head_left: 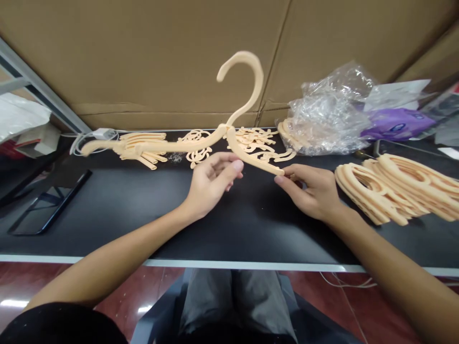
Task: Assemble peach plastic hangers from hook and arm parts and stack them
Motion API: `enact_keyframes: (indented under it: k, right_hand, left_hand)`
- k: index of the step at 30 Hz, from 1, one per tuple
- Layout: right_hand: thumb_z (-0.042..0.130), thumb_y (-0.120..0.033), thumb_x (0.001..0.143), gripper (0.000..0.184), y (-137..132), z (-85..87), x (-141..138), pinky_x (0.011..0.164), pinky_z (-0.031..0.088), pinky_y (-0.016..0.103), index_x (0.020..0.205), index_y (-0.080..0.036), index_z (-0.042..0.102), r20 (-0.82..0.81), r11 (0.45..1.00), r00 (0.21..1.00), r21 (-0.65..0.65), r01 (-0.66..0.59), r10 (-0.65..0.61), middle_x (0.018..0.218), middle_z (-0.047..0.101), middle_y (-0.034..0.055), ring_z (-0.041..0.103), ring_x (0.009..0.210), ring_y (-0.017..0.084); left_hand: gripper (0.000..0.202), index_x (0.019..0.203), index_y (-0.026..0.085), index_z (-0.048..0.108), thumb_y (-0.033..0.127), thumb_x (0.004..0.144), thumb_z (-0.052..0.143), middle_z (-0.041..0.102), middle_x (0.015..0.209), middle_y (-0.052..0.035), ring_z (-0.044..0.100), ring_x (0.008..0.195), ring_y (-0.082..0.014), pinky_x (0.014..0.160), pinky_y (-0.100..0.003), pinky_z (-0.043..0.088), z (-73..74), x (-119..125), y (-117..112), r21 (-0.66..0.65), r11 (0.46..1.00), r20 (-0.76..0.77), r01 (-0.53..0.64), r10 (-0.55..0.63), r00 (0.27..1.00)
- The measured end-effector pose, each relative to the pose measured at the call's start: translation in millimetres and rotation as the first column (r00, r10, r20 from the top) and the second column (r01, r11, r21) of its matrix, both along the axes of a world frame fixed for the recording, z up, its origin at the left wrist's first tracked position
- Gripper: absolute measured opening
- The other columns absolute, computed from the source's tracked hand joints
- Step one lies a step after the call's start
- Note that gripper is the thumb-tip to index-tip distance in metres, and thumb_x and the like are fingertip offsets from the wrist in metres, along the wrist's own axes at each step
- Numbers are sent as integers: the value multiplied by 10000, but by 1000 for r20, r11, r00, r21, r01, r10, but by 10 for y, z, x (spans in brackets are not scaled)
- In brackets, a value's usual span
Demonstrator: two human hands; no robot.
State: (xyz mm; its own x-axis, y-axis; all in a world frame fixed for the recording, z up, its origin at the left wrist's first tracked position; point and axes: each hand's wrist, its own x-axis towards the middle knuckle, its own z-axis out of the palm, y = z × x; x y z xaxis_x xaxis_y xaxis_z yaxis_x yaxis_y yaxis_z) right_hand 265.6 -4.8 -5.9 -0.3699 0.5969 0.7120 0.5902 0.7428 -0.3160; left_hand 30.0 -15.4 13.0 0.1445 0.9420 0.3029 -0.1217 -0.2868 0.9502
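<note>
A cream plastic folding clothes hanger is held up over the black table, hook upward. Its left arm stretches out almost level, while its right arm slopes down to the right. My right hand pinches the tip of that right arm between thumb and fingers. Beside the lower edge of the same arm, near the middle joint, is my left hand. Its fingers are curled in and the thumb tip lies close to the index finger; what they hold, if anything, is hidden.
Loose hanger arms, hooks and small parts lie along the back. Folded hangers are stacked at right, below a clear plastic bag and a purple pack. A phone lies left; cardboard stands behind.
</note>
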Motion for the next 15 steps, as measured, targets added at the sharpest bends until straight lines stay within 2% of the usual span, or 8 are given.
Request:
enact_keyframes:
  k: [2, 4, 7, 9, 11, 13, 14, 15]
  right_hand:
    - [623, -207, 906, 153, 4, 19, 16, 474, 361, 252, 756, -222, 600, 1, 998, 1000, -63, -28, 28, 586, 587, -35, 472, 477, 98]
    - [619, -220, 900, 182, 6, 38, 30, 468, 347, 254, 718, -221, 599, -2, 991, 999, -130, -34, 34, 564, 570, -40, 446, 462, 92]
    - [622, -252, 885, 214, 13, 58, 49, 465, 331, 256, 676, -215, 596, -22, 978, 999, -209, -28, 23, 542, 548, -43, 426, 454, 87]
    - [621, -275, 878, 236, 20, 61, 64, 465, 321, 255, 653, -208, 591, -21, 964, 999, -262, -37, 33, 526, 523, -45, 418, 453, 84]
    - [621, -301, 869, 267, 28, 55, 80, 467, 309, 255, 625, -203, 574, -6, 948, 999, -316, -46, 47, 505, 483, -52, 401, 451, 82]
    - [624, -328, 857, 305, 36, 42, 96, 477, 301, 258, 591, -200, 544, 25, 931, 998, -363, -43, 56, 493, 445, -55, 388, 458, 83]
    - [623, -342, 854, 321, 40, 35, 102, 484, 297, 262, 581, -200, 532, 48, 924, 997, -381, -37, 60, 491, 433, -54, 384, 465, 86]
    - [616, -352, 856, 328, 45, 28, 106, 496, 295, 268, 579, -199, 529, 73, 918, 995, -395, -30, 64, 499, 437, -50, 388, 477, 91]
  left_hand:
    - [350, 935, 150, 659, 456, 794, 754, 654, 740, -8, 535, 591, -81, 533, -201, 444, 24, -19, 57, -106, 993, 165, 55, -37, 986]
    - [287, 884, 152, 661, 403, 787, 761, 635, 729, -3, 540, 620, -78, 547, -188, 436, 41, -36, 91, -187, 978, 260, 90, -39, 965]
    - [213, 762, 152, 622, 316, 768, 757, 600, 675, 17, 504, 582, -61, 537, -179, 408, 48, -42, 102, -296, 949, 257, 110, -32, 966]
    - [224, 716, 150, 602, 313, 764, 749, 577, 628, 28, 466, 531, -55, 508, -184, 375, 39, -28, 75, -330, 939, 122, 95, -57, 991]
    - [244, 699, 146, 616, 344, 792, 724, 573, 591, 26, 457, 502, -64, 491, -199, 353, 18, 0, 12, -281, 956, -126, 82, -122, 984]
    - [259, 696, 145, 647, 351, 851, 671, 585, 571, 15, 482, 502, -81, 499, -216, 354, -14, 35, -93, -113, 986, -446, 118, -157, 881]
    - [274, 683, 146, 653, 333, 882, 636, 592, 569, 8, 498, 510, -91, 510, -226, 356, -32, 52, -160, 15, 985, -599, 174, -131, 790]
    - [290, 672, 149, 657, 305, 910, 601, 598, 570, 1, 512, 519, -100, 518, -237, 357, -49, 66, -235, 157, 952, -724, 264, -71, 686]
